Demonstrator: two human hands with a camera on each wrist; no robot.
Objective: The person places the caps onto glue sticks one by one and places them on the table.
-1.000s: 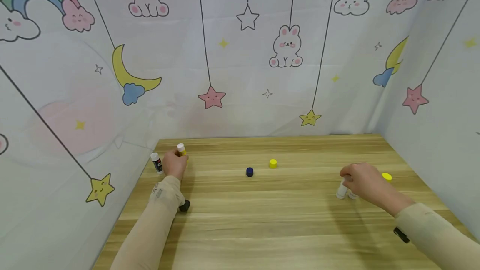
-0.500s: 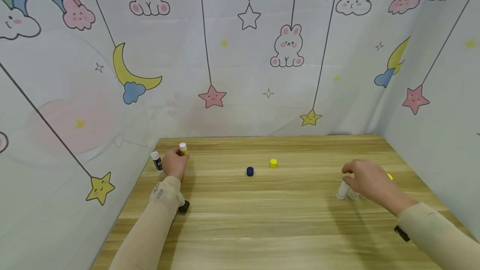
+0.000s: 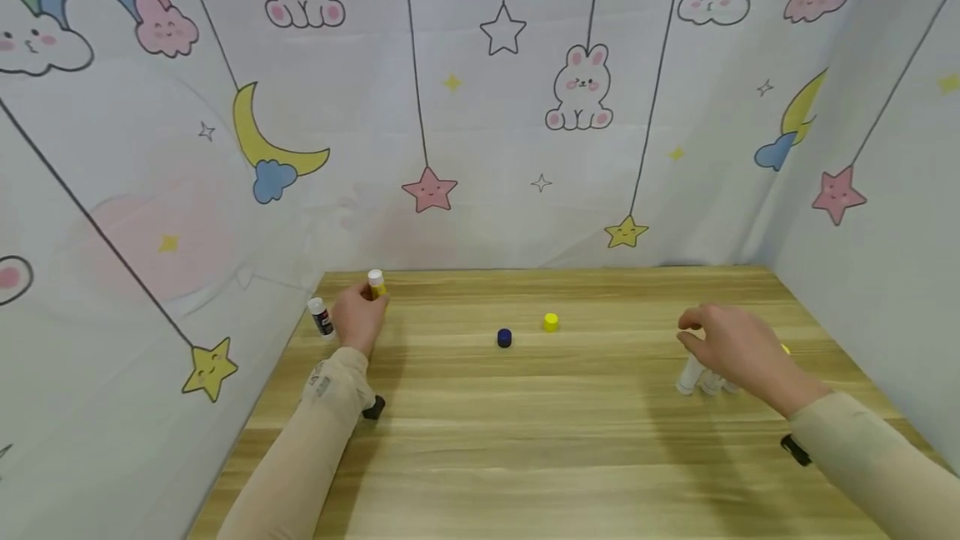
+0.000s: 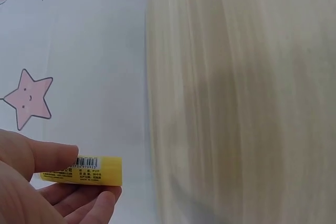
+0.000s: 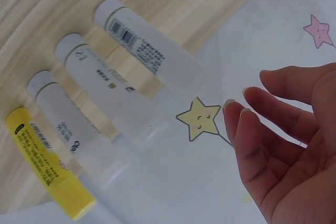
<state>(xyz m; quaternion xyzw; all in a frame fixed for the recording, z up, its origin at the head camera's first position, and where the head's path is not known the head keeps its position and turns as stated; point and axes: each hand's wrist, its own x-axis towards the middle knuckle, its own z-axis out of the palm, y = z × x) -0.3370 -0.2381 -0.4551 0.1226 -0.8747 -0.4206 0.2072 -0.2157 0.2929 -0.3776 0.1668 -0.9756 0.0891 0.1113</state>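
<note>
My left hand (image 3: 358, 317) pinches a yellow glue stick (image 4: 107, 171) with a white top, at the far left of the table. Thumb and fingers lie on either side of its barcoded label in the left wrist view. Beside that hand stands a black-labelled glue stick (image 3: 321, 319) with a white cap. On the right, my right hand (image 3: 738, 348) is loosely curved above a row of glue sticks, with nothing between thumb and fingers. The row has three whitish, translucent glue sticks (image 5: 100, 77) and a yellow glue stick (image 5: 44, 158), all upright; the hand partly hides them in the head view.
Two small caps, one dark blue (image 3: 504, 338) and one yellow (image 3: 551, 322), sit mid-table on the wood-grain table (image 3: 525, 432). Printed cloth walls (image 3: 480, 115) rise behind the table and along both sides.
My left hand has moved slightly away and up with the yellow glue stick. My right hand has risen from the whitish glue sticks, its thumb and fingertips spreading apart.
</note>
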